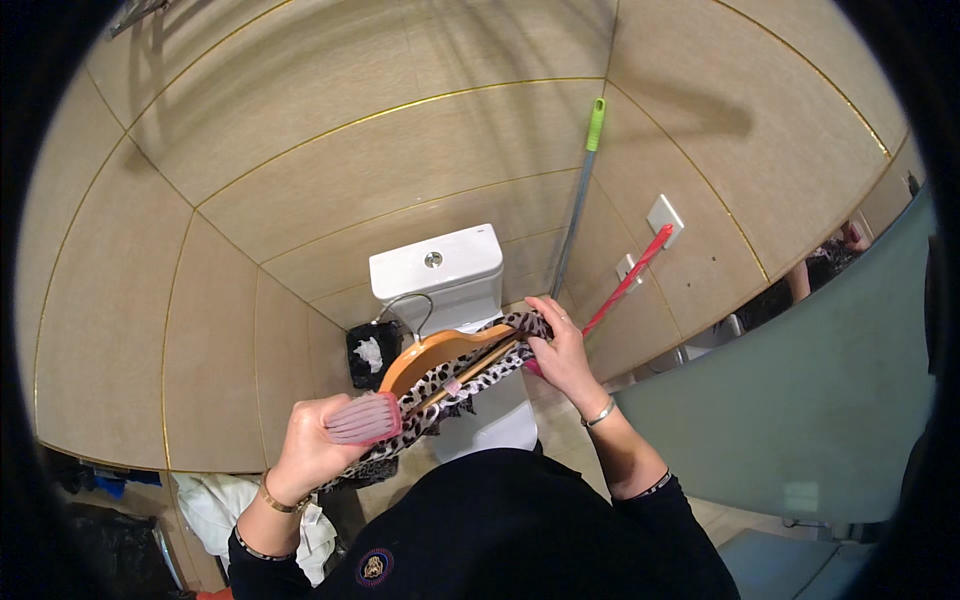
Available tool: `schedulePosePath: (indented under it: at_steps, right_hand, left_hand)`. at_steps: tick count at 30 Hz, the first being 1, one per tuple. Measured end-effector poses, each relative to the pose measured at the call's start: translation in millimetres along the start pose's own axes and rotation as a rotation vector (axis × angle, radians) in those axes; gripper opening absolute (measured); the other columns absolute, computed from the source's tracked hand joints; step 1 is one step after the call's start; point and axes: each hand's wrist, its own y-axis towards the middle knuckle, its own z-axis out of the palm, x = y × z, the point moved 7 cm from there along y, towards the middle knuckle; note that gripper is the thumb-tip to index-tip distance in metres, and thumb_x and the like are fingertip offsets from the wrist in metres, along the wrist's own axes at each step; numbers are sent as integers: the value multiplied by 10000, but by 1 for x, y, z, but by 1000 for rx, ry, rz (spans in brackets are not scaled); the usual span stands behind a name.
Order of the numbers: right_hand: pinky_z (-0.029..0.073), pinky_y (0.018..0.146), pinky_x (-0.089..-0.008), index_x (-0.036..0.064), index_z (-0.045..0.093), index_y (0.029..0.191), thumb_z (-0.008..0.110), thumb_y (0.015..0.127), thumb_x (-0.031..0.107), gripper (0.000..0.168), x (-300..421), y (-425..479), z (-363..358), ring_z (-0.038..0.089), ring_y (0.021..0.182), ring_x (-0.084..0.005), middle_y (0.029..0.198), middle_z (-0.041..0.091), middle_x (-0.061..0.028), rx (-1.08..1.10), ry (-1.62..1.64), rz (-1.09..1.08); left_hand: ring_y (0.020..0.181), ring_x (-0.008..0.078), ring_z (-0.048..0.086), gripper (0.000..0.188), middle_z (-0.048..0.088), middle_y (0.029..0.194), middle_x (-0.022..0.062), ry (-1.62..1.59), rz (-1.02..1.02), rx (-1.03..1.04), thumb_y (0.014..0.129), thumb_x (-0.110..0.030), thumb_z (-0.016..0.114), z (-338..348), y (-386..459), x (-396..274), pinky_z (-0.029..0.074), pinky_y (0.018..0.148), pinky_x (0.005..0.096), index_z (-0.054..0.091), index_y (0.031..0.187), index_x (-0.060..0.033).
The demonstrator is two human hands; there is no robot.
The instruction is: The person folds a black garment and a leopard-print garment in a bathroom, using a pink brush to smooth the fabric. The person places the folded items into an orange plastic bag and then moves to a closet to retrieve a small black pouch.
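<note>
A leopard-print garment [491, 375] hangs on a wooden clothes hanger [442, 349] stretched between my hands, tilted with its right end higher. Its opening faces up, and a small pale label shows inside. The hanger's metal hook [429, 300] points away from me. With my left hand [307, 442] I hold a pink-edged brush [364, 420], bristles upward, at the garment's left end. Whether that hand also grips the cloth is hidden. My right hand [559, 352] grips the cloth at the hanger's right end. The garment's lower part is largely out of sight.
Below the garment stands a white toilet [435, 274]. A black-lined waste bin [356, 356] is at its left. A green-gripped pole [577, 202] and a red stick [630, 277] lean in the right corner. Frosted glass [765, 405] curves along my right; white cloth [217, 502] lies lower left.
</note>
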Motion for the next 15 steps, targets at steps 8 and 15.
schedulePosePath:
  at_steps: [8,15]
  right_hand:
    - [508,700,-328,-27,637,999,512,731,-31,296,0,6,-3,655,750,-264,833,668,-179,-68,-16,50]
    - [508,665,-287,-20,688,921,560,735,-25,225,-12,5,-14,663,697,-164,772,692,-142,-109,71,235]
  left_hand:
    - [644,285,626,173,620,700,134,214,120,-161,608,3,712,-25,-8,-11,478,581,317,619,753,-4]
    - [650,299,614,201,603,733,126,306,272,-324,648,29,663,-9,-13,-15,469,576,332,615,838,-19]
